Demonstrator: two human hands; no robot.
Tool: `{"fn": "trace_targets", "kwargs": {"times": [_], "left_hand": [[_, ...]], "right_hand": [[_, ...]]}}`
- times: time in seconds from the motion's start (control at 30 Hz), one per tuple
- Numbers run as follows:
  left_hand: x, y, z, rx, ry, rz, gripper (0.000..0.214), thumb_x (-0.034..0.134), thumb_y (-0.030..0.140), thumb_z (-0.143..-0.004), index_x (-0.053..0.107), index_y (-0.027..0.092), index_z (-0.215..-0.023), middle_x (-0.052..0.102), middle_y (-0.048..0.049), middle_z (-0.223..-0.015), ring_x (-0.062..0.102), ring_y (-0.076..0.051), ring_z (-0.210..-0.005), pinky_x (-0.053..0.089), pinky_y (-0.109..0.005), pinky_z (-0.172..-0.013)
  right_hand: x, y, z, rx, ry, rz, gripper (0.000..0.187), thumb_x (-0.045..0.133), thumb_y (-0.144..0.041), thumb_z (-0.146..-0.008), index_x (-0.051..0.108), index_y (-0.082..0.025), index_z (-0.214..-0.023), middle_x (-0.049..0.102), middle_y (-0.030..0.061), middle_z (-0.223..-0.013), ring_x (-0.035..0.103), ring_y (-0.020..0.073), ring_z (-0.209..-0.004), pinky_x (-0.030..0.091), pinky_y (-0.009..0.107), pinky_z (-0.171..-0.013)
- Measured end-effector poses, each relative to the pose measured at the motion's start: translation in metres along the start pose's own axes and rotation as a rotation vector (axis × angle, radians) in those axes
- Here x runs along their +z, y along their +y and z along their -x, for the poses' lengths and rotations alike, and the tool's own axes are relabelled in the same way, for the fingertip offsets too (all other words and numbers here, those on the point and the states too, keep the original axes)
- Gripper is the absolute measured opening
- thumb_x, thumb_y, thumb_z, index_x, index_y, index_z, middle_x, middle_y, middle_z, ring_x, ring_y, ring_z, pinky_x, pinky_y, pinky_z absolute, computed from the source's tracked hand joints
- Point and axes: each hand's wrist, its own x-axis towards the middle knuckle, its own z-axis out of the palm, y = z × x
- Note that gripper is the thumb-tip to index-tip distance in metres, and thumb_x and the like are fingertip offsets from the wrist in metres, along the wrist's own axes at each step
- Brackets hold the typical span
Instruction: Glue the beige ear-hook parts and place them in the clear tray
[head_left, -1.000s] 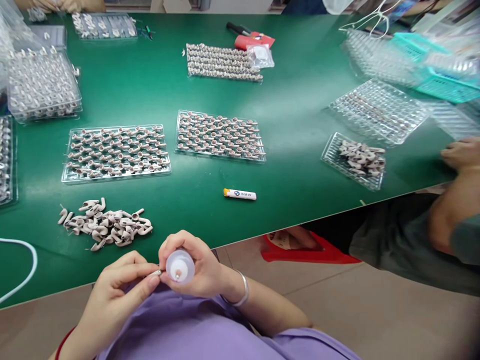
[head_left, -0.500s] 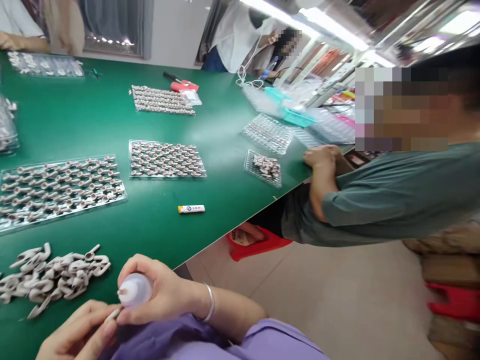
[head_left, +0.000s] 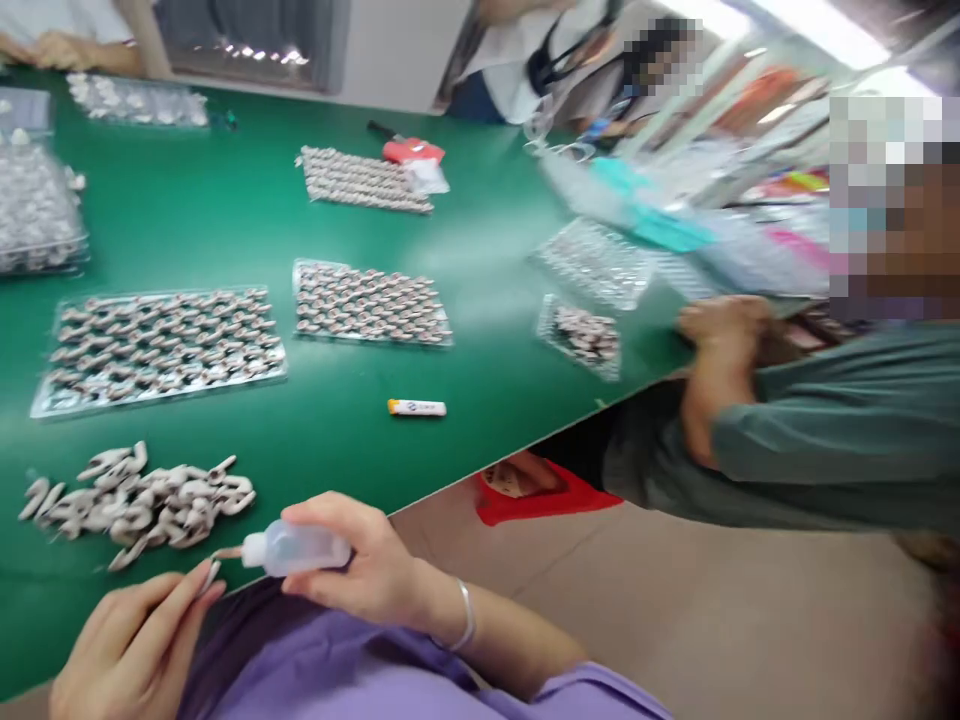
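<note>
My right hand is wrapped round a translucent squeeze bottle with a white cap and a thin brownish nozzle. The bottle lies nearly level, its nozzle pointing left at my other hand. Between thumb and fingers, my left hand pinches a small pale grey piece; the nozzle tip is right by it, though I cannot tell whether they touch. Just beyond the left hand lies a loose pile of grey curved pieces on the green table.
Clear trays of similar pieces, one large and one smaller, lie past the pile. A white lighter is near the table edge. To the right sits a co-worker with clasped hands, near a small tray of pieces.
The bottle has tipped from facing me to lying level, nozzle leftward. My right hand has shifted slightly right, away from the left. The whole view has swung left.
</note>
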Motion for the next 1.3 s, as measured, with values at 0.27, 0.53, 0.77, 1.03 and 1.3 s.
{"fn": "trace_targets", "kwargs": {"times": [0.27,0.53,0.77,1.03,1.3], "left_hand": [[-0.007,0.029,-0.013,-0.013,-0.062,-0.104,0.026,0.071,0.01,-0.082,0.07,0.019,-0.106,0.066,-0.0012,-0.078,0.06,-0.013,-0.067,0.049,-0.027,-0.068],[-0.008,0.032,-0.011,0.001,-0.075,-0.105,0.03,0.073,0.006,-0.08,0.068,0.016,-0.108,0.064,-0.0016,-0.078,0.057,-0.013,-0.068,0.048,-0.028,-0.068],[-0.007,0.032,-0.012,-0.027,-0.072,-0.095,0.028,0.072,0.009,-0.081,0.069,0.019,-0.107,0.065,-0.0007,-0.078,0.058,-0.013,-0.067,0.048,-0.027,-0.067],[-0.007,0.033,-0.012,-0.04,-0.081,-0.1,0.027,0.071,0.011,-0.083,0.069,0.022,-0.108,0.066,-0.0006,-0.078,0.059,-0.013,-0.066,0.049,-0.027,-0.066],[-0.008,0.032,-0.012,-0.02,-0.097,-0.101,0.031,0.073,0.006,-0.079,0.068,0.015,-0.108,0.064,-0.0025,-0.079,0.057,-0.014,-0.069,0.048,-0.028,-0.067]], "right_hand": [[-0.008,-0.004,0.011,-0.108,-0.032,0.092,0.038,0.073,-0.03,-0.084,0.058,-0.022,-0.118,0.072,0.0058,-0.093,0.066,0.0155,-0.073,0.055,0.026,-0.065],[-0.005,-0.005,0.01,-0.187,-0.042,0.187,0.037,0.067,-0.027,-0.086,0.055,-0.02,-0.121,0.071,0.0058,-0.085,0.059,0.0161,-0.064,0.051,0.028,-0.057],[-0.006,-0.004,0.011,-0.189,-0.061,0.206,0.038,0.067,-0.027,-0.086,0.054,-0.021,-0.121,0.072,0.0059,-0.089,0.058,0.0158,-0.064,0.05,0.029,-0.058],[-0.007,-0.004,0.011,-0.168,-0.086,0.214,0.041,0.068,-0.028,-0.085,0.053,-0.022,-0.124,0.072,0.0057,-0.09,0.059,0.0164,-0.067,0.051,0.029,-0.06],[-0.006,-0.003,0.013,-0.173,-0.083,0.216,0.041,0.069,-0.027,-0.084,0.054,-0.021,-0.122,0.072,0.0065,-0.09,0.059,0.0166,-0.066,0.051,0.03,-0.06]]}}
